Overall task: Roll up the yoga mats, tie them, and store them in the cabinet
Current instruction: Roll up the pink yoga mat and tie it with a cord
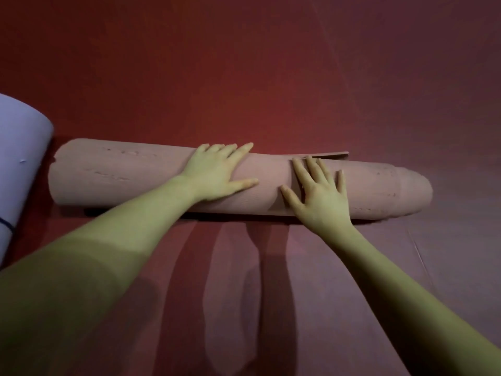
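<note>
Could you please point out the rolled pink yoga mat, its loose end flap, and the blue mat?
rolled pink yoga mat (pixel 135 175): head view, left part of the roll.
loose end flap (pixel 333 154): head view, free edge.
blue mat (pixel 19 147): head view, curved side.

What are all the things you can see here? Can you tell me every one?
rolled mat: one, pinkish brown, lying across the middle of the floor, its loose edge lifting at the top right
second rolled mat: one, pale lilac blue, at the left edge, only partly in view, a dark line low on it
floor: one, dark red, under everything
left hand: one, fingers straight, pressing on the pinkish brown roll
right hand: one, fingers spread, pressing on the same roll
</note>
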`<act>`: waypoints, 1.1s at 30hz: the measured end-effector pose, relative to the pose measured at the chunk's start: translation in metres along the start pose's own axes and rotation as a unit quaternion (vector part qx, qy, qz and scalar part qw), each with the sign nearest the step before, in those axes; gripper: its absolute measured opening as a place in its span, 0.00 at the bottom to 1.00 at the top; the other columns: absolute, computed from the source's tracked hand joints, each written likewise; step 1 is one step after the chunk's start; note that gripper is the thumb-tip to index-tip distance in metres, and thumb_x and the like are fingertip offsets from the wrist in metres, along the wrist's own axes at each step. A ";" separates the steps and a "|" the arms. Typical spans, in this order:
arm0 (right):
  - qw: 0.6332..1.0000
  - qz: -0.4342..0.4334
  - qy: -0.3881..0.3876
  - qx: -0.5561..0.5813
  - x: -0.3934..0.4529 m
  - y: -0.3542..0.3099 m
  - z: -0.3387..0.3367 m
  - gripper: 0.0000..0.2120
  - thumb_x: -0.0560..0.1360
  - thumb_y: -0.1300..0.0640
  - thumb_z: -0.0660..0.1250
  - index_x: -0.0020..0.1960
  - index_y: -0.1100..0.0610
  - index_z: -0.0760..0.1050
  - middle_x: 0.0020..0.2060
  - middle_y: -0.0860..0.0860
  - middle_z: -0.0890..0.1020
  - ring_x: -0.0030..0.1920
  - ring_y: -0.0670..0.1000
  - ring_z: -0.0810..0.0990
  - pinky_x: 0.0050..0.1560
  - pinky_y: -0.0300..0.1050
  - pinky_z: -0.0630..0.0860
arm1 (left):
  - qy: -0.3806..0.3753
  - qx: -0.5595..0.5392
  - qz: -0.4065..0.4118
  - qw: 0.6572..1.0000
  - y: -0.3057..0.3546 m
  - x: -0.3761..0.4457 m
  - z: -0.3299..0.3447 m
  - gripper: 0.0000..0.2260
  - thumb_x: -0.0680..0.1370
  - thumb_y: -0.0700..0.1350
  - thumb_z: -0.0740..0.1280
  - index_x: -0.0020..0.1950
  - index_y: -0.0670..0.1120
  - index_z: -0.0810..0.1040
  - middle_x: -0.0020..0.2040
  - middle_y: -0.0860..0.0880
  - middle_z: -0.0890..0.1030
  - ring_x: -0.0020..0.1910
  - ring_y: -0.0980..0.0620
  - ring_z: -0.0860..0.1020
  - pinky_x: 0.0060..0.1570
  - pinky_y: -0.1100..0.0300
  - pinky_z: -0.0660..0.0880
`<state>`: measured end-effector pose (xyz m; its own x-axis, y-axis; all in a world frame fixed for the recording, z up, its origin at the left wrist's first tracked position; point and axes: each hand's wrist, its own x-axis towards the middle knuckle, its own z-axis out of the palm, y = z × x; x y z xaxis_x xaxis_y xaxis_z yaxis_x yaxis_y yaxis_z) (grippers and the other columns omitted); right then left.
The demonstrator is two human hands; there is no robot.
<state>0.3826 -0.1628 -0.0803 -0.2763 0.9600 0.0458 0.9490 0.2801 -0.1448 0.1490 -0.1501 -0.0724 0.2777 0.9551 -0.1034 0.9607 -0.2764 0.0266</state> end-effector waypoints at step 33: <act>0.986 -0.131 -0.064 -0.084 -0.064 0.009 -0.009 0.56 0.47 0.30 0.75 0.68 0.56 0.70 0.55 0.60 0.78 0.53 0.63 0.77 0.54 0.60 0.73 | -0.097 0.053 0.060 0.992 0.036 -0.082 -0.002 0.53 0.62 0.74 0.66 0.78 0.52 0.46 0.73 0.50 0.63 0.66 0.46 0.65 0.64 0.48 0.66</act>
<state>0.4100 -0.2219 -0.0761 -0.5227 0.8499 -0.0663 0.8509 0.5250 0.0215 0.1612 -0.2380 -0.0613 0.3738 0.8791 -0.2956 0.9123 -0.4059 -0.0536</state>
